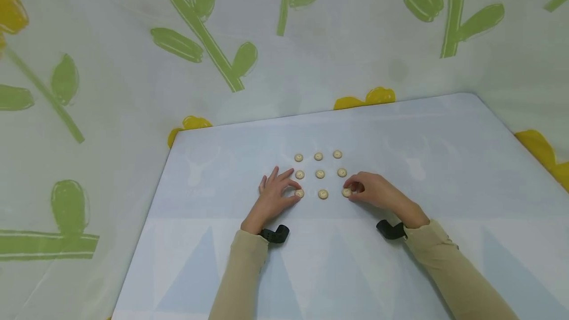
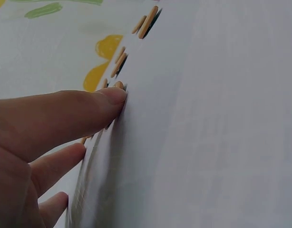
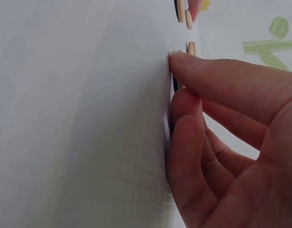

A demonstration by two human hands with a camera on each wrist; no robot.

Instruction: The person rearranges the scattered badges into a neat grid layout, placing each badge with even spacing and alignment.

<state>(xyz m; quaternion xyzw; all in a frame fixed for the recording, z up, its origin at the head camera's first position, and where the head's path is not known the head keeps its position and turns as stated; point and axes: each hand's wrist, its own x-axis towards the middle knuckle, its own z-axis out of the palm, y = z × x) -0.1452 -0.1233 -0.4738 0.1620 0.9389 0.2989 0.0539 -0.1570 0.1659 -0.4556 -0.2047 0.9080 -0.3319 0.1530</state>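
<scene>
Round, pale wooden buttons lie flat on the table in three rows of three. At the front row's left end, my left hand [image 1: 272,200] pinches a button [image 1: 300,193] between thumb and index finger, its other fingers spread. My right hand [image 1: 377,190] pinches the front row's right-end button [image 1: 346,192], with its other fingers curled. Between the hands lies the front middle button [image 1: 323,194], touched by neither. In the left wrist view my thumb [image 2: 65,111] covers most of the left button. The right thumb and fingertips partly hide the other held button in the right wrist view.
Behind the front row lie a middle row with its centre button [image 1: 320,174] and a back row with its middle button [image 1: 318,156]. The table [image 1: 346,265] has a pale blue patterned cover. A leaf-printed curtain [image 1: 311,63] hangs behind it and at both sides.
</scene>
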